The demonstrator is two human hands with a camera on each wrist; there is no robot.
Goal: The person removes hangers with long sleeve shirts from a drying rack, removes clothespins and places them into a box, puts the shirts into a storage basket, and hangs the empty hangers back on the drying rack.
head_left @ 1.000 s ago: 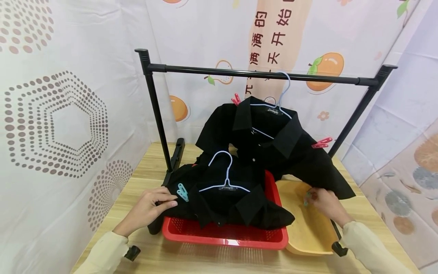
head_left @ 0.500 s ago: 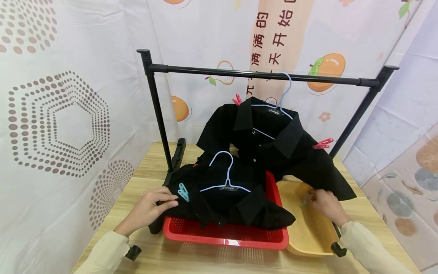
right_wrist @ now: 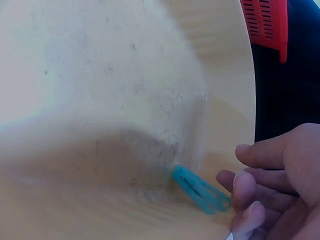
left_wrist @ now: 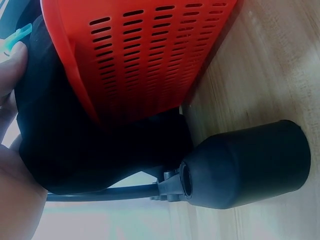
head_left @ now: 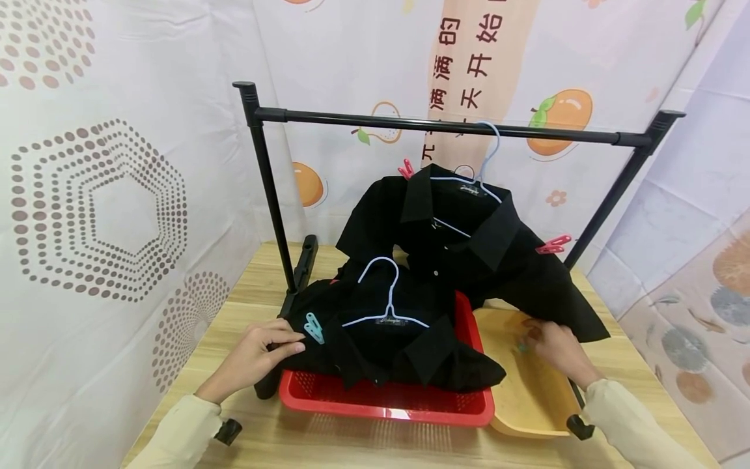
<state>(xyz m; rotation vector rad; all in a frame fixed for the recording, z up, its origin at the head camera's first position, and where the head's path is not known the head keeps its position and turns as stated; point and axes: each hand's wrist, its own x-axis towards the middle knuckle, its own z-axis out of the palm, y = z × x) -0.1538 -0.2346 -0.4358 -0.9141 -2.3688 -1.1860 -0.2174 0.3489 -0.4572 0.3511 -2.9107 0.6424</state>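
Note:
My left hand (head_left: 258,355) pinches the left shoulder of a black shirt (head_left: 375,365) that lies over a red basket (head_left: 387,413). On that shoulder a teal clothespin (head_left: 313,327) is clipped, right by the fingertips. A light blue hanger (head_left: 389,306) sits in the shirt's collar with its hook up. My right hand (head_left: 559,355) is inside a yellow basin (head_left: 515,404), partly beneath a hanging sleeve. Its fingers are loosely bent, and their tips are right at the end of another teal clothespin (right_wrist: 200,192) lying at the basin's wall.
A second black shirt (head_left: 463,260) hangs on a light blue hanger from the black rack's bar (head_left: 375,122), with a red clothespin (head_left: 406,169) on one shoulder and another red clothespin (head_left: 553,245) on the other. The rack's foot (left_wrist: 250,165) stands on the wooden table left of the basket.
By my right fingers, the teal clothespin has shifted slightly and less of it shows. My left hand keeps its hold on the shirt's shoulder.

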